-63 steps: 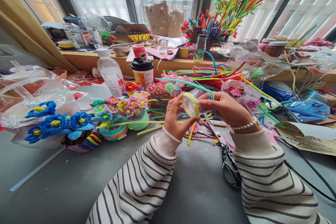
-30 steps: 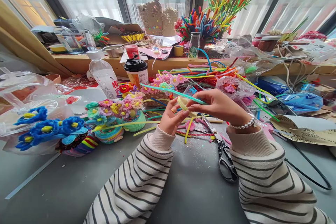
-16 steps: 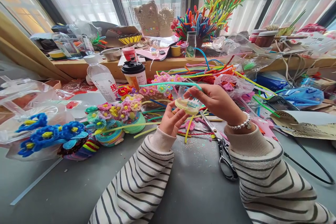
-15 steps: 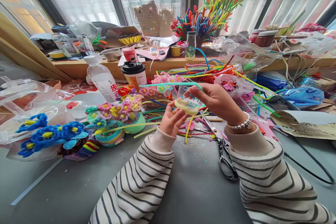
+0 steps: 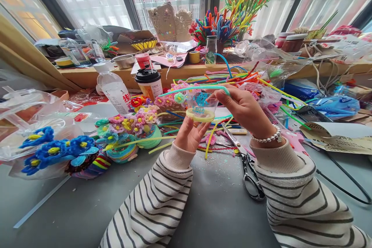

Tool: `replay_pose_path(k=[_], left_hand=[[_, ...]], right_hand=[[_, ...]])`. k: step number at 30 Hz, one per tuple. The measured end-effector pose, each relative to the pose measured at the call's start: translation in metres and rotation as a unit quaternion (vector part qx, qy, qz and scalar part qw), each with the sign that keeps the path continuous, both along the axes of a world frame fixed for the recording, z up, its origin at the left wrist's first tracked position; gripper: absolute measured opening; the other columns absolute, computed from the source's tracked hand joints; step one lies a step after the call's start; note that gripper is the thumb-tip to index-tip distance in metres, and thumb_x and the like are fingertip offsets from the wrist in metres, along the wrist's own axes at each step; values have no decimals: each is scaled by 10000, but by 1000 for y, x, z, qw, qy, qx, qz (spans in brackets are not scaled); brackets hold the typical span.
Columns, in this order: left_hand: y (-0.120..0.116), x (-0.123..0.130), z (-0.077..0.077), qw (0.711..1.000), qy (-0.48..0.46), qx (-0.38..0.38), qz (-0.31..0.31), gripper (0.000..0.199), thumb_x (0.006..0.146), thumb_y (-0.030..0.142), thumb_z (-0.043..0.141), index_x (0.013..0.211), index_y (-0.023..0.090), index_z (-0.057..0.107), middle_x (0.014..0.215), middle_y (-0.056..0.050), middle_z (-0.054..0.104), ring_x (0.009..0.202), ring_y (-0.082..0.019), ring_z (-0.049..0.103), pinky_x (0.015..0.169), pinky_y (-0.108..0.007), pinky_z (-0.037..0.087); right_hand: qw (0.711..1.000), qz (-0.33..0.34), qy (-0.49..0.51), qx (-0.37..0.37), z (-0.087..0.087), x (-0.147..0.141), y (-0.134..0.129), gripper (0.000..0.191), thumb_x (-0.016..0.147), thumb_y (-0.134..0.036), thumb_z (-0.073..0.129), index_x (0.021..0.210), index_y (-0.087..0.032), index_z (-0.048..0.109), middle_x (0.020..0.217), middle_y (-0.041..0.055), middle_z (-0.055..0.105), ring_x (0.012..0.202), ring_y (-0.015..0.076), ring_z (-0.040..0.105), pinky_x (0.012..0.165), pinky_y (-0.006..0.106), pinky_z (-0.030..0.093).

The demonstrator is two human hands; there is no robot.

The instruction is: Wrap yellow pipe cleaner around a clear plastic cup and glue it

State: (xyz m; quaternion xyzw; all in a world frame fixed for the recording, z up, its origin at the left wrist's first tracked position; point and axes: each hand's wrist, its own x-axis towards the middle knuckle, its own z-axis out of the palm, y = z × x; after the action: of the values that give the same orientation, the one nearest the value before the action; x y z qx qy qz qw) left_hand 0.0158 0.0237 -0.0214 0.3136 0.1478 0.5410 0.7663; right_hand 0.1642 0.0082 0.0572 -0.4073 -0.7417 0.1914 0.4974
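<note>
My left hand grips a small clear plastic cup from below, thumb and fingers at its base. The cup stands nearly upright, shows blue print, and has a pale yellow band round its bottom. A teal pipe cleaner is pinched in my right hand and stretches left past the cup's rim. The right fingertips are beside the cup's right side; whether they touch it I cannot tell. Below the right hand lie black-handled scissors with their blades partly open.
Blue pipe-cleaner flowers and pastel flower pots stand at the left. Behind them are a water bottle and a coffee cup. Loose pipe cleaners are heaped at the back. Kraft paper lies at the right.
The cup has turned more upright, with its print now facing me, and moved slightly left. The teal pipe cleaner has risen a little and bends more at my right fingers.
</note>
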Motion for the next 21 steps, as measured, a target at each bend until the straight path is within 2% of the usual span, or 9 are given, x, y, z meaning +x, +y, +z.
replay_pose_path(k=[4, 9, 16, 21], left_hand=[[-4, 1, 6, 999, -25, -38, -17, 479, 783, 356, 531, 1207, 157, 429, 1180, -114, 548, 1080, -231, 540, 882, -291, 456], [-5, -1, 11, 998, -33, -39, -43, 468, 841, 359, 425, 1268, 172, 378, 1099, -101, 597, 1000, -195, 590, 828, -256, 475], [-2, -9, 13, 981, -59, -131, -133, 733, 813, 551, 298, 1278, -17, 299, 916, -200, 639, 814, -197, 646, 734, -249, 497], [-3, -10, 13, 967, -68, -198, -144, 783, 810, 574, 218, 1268, -56, 296, 742, -172, 637, 634, -173, 629, 593, -241, 506]], right_hand=[[999, 5, -33, 19, -3, -2, 4, 320, 853, -361, 428, 693, -158, 617, 917, 62, 602, 910, 152, 556, 856, 299, 388], [999, 12, -41, 22, -4, -4, 4, 297, 854, -336, 436, 696, -155, 612, 936, 65, 592, 951, 154, 541, 881, 307, 377], [1000, 17, 6, -7, -6, -5, 3, 320, 869, -366, 388, 910, -158, 628, 1042, 90, 582, 986, 169, 543, 811, 324, 444], [998, 32, -45, 25, -5, -7, 3, 262, 861, -320, 424, 882, -152, 625, 1042, 99, 579, 1025, 165, 515, 901, 345, 395]])
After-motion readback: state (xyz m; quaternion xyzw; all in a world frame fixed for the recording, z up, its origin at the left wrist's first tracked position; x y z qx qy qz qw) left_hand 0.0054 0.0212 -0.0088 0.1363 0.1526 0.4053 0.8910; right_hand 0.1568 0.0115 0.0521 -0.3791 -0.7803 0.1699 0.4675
